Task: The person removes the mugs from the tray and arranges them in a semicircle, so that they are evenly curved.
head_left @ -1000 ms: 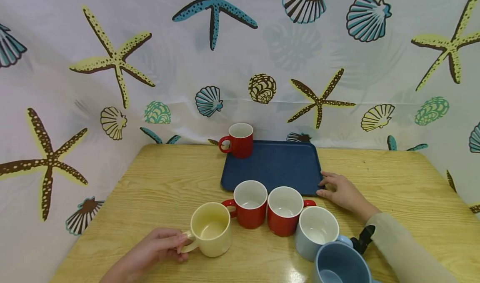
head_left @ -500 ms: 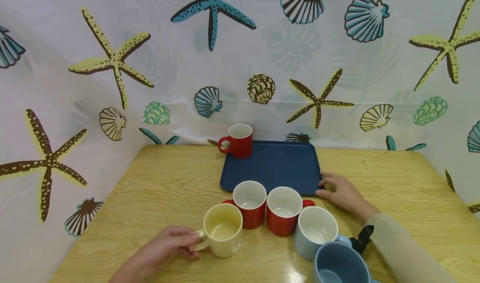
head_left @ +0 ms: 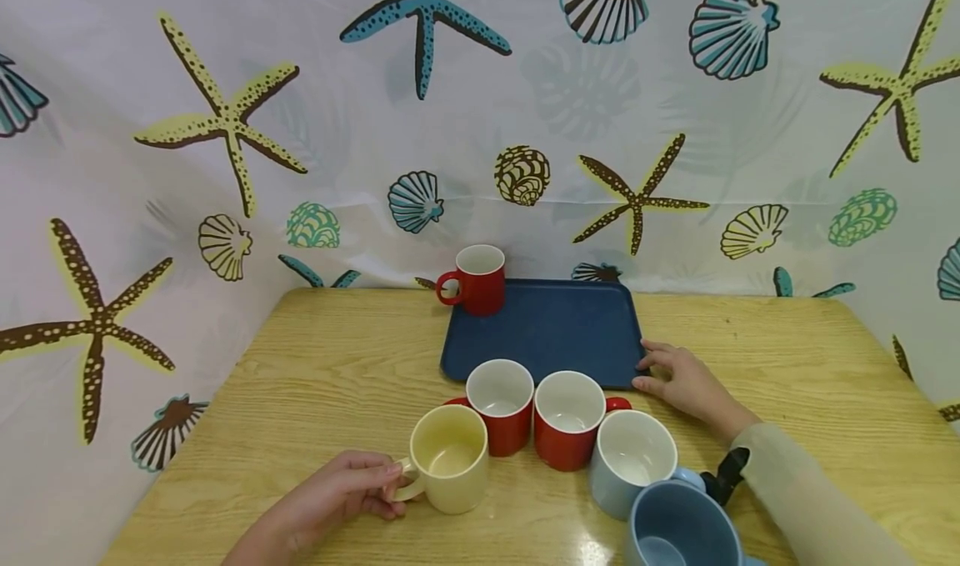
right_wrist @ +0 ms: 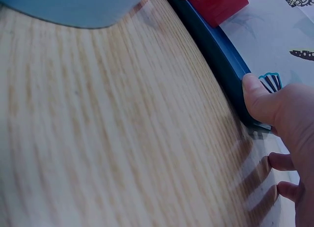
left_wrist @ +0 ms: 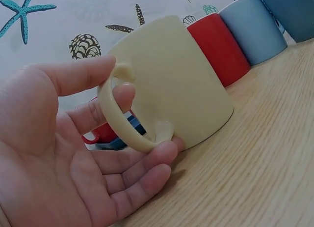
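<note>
A pale yellow mug (head_left: 450,458) stands at the left end of a line of mugs, and my left hand (head_left: 337,491) grips it by its handle. In the left wrist view the thumb lies on top of the handle (left_wrist: 120,116) and a fingertip passes through it. The yellow mug overlaps a red mug (head_left: 510,428) behind it. My right hand (head_left: 686,387) holds the near right corner of the dark blue tray (head_left: 570,324). In the right wrist view its thumb (right_wrist: 257,97) presses the tray's rim, while other fingers hang beside the corner.
Another red mug (head_left: 567,441), a light blue mug (head_left: 615,483) and a darker blue mug (head_left: 678,533) continue the line rightward. One more red mug (head_left: 483,291) stands on the tray's far left corner. A patterned cloth (head_left: 480,132) hangs behind the wooden table (head_left: 330,366).
My left hand has slid the yellow mug to the right, up against the red mug, partly covering that mug's handle. The right hand has stayed at the tray's corner.
</note>
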The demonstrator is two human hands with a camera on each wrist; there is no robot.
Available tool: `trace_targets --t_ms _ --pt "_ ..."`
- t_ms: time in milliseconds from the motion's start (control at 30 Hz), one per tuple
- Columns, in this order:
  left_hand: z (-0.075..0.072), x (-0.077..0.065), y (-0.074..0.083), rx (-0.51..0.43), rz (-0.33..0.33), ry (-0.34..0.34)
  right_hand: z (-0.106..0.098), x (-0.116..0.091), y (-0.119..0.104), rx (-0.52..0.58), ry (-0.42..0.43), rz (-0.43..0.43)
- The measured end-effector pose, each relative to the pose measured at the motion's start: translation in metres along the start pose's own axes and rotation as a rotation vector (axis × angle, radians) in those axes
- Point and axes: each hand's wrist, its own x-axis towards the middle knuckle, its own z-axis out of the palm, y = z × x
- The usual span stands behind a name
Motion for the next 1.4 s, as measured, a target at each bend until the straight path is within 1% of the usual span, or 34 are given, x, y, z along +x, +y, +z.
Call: trace_targets --t_ms 67,167,300,400,533,667,767,867,967,1067,1133,1200,1267,1400 --pt "-0.002 0.001 -0.001 -0.013 0.008 -0.023 -0.001 0.0 0.0 -0.001 0.0 0.0" --pt "-0.003 0.002 -0.003 -0.029 0.003 -0.043 -0.002 0.0 0.001 -0.003 -0.003 0.004" --pt "-0.003 0.003 -0.004 -0.031 0.005 -0.04 -0.003 0.0 0.002 -0.005 -0.002 0.004" --pt "-0.002 0.003 -0.003 0.013 0.005 0.011 -0.003 0.0 0.002 -0.003 0.0 0.001" --pt "-0.001 0.001 0.001 0.124 -0.01 0.092 -0.002 -0.001 0.001 0.003 -0.003 0.003" --pt "-0.005 0.001 0.004 0.202 -0.011 0.116 -0.002 -0.002 -0.001 0.004 -0.008 0.005" --pt "-0.009 0.001 0.005 0.226 0.016 0.112 -0.002 -0.001 -0.001 -0.005 -0.004 0.0" --pt "-0.013 0.003 0.008 0.236 0.028 0.12 -0.002 -0.001 -0.002 -0.011 0.0 0.004" --pt "-0.016 0.005 0.013 0.262 0.014 0.159 -0.002 -0.001 -0.002 -0.011 -0.002 0.009" --pt "-0.02 0.007 0.019 0.301 0.0 0.219 -0.001 -0.001 -0.002 -0.007 -0.003 0.006" --pt "-0.023 0.009 0.023 0.317 -0.005 0.246 0.0 -0.001 -0.002 -0.004 -0.003 0.004" --pt "-0.025 0.012 0.027 0.329 -0.014 0.266 0.0 -0.001 -0.001 -0.005 -0.001 0.003" --pt "-0.027 0.016 0.029 0.347 -0.014 0.27 0.0 -0.001 -0.001 -0.006 -0.001 0.004" --pt "-0.027 0.022 0.033 0.361 -0.015 0.292 0.0 -0.001 -0.001 -0.007 -0.002 0.01"
